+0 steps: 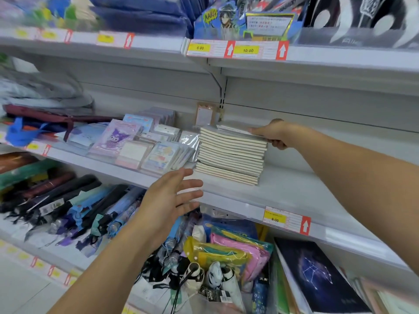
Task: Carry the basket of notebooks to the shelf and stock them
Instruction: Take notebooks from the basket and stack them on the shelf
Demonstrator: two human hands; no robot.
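Rightward, bare shelf [306, 184], right hand [275, 133] pinching top notebooks [235, 130] (stack's edge), left hand [172, 196] spread.

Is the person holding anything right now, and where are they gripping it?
The right hand pinches the top notebook of the stack at its right edge, thumb on top. The left hand is open and holds nothing.

We see two bare forearms, no sleeves, no gloves; left hand [169, 196] and right hand [273, 133] carry no rings.
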